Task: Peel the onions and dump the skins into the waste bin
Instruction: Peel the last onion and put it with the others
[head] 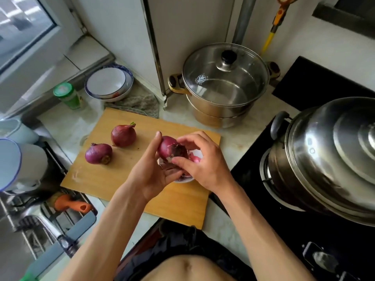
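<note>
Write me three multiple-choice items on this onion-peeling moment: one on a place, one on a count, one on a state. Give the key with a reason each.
1. Where do the two loose onions lie?
A. On the wooden cutting board
B. In the steel pot
C. On the stove

2. How many onions show in all?
A. Two
B. Three
C. Five

3. What is the state of the onion in the hands?
A. Sliced in half
B. Untouched on the board
C. Held up, skin being picked at

Key:
1 A: the upper onion and the lower onion rest on the cutting board.
2 B: those two plus the held onion.
3 C: the left hand cradles it while the right hand pinches at its end.
</note>
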`<state>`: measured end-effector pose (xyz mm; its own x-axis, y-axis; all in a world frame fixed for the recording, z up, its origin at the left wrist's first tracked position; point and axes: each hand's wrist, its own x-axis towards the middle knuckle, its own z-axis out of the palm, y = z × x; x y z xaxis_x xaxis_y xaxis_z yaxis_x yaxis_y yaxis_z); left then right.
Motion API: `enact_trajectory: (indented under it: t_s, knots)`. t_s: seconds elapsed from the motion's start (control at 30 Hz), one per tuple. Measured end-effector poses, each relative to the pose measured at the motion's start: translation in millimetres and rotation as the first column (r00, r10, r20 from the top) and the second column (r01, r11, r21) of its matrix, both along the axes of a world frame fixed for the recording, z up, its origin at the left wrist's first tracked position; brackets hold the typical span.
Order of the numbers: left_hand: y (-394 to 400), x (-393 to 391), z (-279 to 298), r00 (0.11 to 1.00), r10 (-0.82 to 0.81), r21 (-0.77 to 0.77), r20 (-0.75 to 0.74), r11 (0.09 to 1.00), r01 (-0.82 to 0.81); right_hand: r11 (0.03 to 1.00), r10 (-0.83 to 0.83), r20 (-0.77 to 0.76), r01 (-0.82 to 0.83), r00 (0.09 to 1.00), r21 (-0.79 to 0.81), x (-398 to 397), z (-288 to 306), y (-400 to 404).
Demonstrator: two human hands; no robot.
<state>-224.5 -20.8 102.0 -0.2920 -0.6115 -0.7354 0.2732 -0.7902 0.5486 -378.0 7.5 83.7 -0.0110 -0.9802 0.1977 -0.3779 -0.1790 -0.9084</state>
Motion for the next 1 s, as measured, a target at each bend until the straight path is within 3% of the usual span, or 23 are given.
enact_trajectory:
  t_s: [0.3,1.0]
  knots:
    - [-2,4,2,0.998,-0.008,-0.054,0.068,0.998,0.012,0.992,0.043,0.006,-0.043,0.999,0.122,3,9,-3]
    - [-13,10,2,0.983,-0.14,-0.176,0.117,0.971,0.159,0.995,-0.093,-0.028,0.092,0.995,-0.023,12,2,7]
